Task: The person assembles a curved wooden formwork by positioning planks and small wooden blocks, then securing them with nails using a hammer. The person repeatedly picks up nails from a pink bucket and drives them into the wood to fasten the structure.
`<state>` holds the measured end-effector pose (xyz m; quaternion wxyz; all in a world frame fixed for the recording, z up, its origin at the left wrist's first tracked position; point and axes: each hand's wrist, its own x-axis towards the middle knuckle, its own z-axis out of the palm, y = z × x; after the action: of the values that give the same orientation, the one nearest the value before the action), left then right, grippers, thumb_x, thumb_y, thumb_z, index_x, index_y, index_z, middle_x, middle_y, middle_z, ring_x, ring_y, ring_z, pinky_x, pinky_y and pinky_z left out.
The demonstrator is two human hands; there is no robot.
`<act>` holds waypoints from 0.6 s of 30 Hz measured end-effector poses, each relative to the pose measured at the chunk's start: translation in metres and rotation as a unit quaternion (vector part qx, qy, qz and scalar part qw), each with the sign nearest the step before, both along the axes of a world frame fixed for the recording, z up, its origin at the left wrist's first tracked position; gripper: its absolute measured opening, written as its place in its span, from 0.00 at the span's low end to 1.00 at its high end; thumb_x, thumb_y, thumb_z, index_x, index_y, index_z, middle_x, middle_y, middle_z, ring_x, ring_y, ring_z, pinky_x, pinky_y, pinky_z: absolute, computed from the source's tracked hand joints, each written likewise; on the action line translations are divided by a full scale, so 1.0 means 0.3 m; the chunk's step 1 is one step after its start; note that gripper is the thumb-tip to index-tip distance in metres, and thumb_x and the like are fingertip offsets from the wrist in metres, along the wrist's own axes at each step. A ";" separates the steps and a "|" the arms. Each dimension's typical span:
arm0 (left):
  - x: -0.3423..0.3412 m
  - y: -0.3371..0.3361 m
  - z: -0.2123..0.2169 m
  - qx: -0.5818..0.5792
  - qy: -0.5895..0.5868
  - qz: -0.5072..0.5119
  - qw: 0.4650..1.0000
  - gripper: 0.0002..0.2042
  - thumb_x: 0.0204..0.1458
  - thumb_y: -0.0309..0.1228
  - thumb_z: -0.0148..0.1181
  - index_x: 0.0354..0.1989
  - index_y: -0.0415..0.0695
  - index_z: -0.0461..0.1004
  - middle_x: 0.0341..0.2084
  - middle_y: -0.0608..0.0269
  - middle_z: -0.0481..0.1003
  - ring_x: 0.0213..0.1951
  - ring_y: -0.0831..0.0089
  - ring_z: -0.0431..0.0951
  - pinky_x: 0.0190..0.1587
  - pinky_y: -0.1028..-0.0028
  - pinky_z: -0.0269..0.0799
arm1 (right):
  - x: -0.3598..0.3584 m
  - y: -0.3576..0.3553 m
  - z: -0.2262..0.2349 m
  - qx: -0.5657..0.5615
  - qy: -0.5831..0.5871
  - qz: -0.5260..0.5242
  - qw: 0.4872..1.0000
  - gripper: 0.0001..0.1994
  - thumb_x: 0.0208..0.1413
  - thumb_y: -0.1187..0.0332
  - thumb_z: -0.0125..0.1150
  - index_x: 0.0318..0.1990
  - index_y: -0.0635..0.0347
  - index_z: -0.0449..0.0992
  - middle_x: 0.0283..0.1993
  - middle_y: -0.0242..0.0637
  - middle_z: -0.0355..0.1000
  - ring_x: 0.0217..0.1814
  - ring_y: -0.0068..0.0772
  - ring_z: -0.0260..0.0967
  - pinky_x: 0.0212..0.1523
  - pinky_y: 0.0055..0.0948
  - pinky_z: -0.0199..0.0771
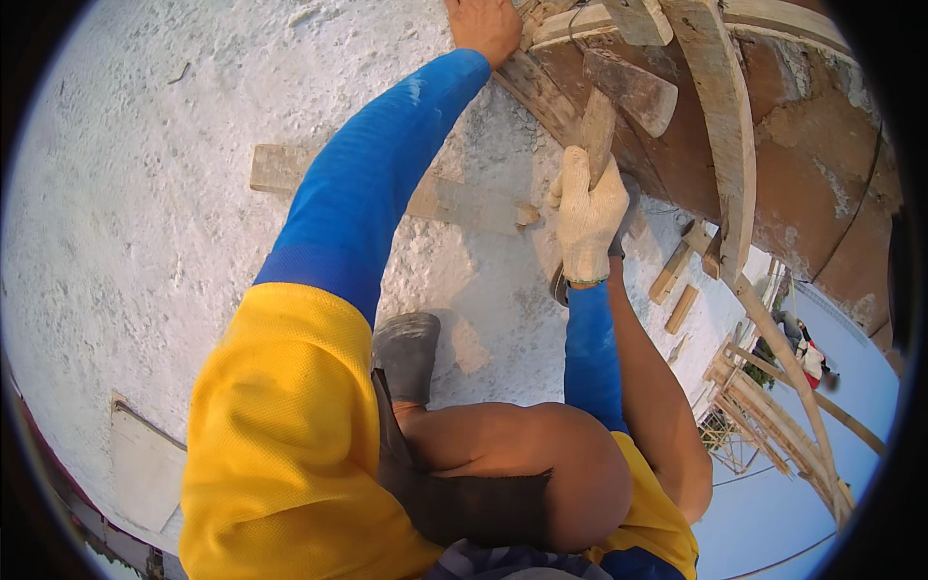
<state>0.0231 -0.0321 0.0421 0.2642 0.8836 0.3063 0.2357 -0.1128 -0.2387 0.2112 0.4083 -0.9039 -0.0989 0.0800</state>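
My right hand (pixel 590 208), in a cream knitted glove, is closed round the wooden handle (pixel 598 130) of a hatchet. The hatchet's rusty, broad-edged head (pixel 633 89) is raised close to a brown panel edged with timber. My bare left hand (pixel 486 29) reaches far forward to the top edge of the view, beside a wooden plank (pixel 541 97) that lies along the panel. The left fingers are mostly cut off by that edge, so their grip is hidden.
A short board (pixel 464 205) lies on the rough whitish floor below my left arm. Curved timber (pixel 720 116) rises along the brown panel (pixel 822 155). Offcuts (pixel 677 280) lie right of my foot. Beyond are poles (pixel 783 348), stacked planks and another person (pixel 812 362).
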 end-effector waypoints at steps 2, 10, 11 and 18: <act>0.001 -0.005 -0.008 -0.007 -0.029 -0.010 0.999 0.40 0.64 0.52 0.57 0.73 0.28 0.62 0.68 0.27 0.66 0.75 0.31 0.54 0.77 0.42 0.48 | -0.040 -0.047 0.011 0.194 -0.045 0.023 0.980 0.22 0.68 0.56 0.66 0.45 0.74 0.78 0.27 0.52 0.77 0.28 0.43 0.79 0.31 0.39 0.76; 0.038 0.019 -0.030 0.033 -0.089 0.026 0.995 0.40 0.64 0.51 0.57 0.73 0.28 0.61 0.68 0.28 0.66 0.75 0.31 0.56 0.77 0.44 0.51 | 0.036 -0.043 -0.103 -0.144 0.025 0.025 0.989 0.26 0.68 0.51 0.63 0.41 0.75 0.78 0.27 0.58 0.75 0.29 0.45 0.80 0.31 0.42 0.75; 0.028 0.001 -0.036 0.016 -0.077 0.026 0.997 0.39 0.64 0.51 0.57 0.73 0.28 0.62 0.68 0.28 0.66 0.74 0.31 0.56 0.77 0.44 0.51 | 0.019 -0.056 -0.083 -0.144 0.079 -0.005 0.986 0.24 0.69 0.53 0.63 0.44 0.74 0.78 0.26 0.51 0.76 0.28 0.36 0.78 0.30 0.36 0.75; 0.028 -0.011 -0.057 0.024 -0.034 -0.014 0.999 0.38 0.63 0.48 0.58 0.73 0.29 0.63 0.69 0.27 0.65 0.75 0.29 0.55 0.77 0.40 0.49 | -0.031 -0.061 -0.058 0.150 -0.055 0.027 0.987 0.22 0.70 0.56 0.63 0.48 0.74 0.77 0.28 0.44 0.78 0.31 0.32 0.78 0.34 0.33 0.77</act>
<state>0.0317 -0.0356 0.0249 0.2570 0.8853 0.2787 0.2692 -0.1220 -0.2571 0.1937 0.5313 -0.8322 -0.1564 0.0257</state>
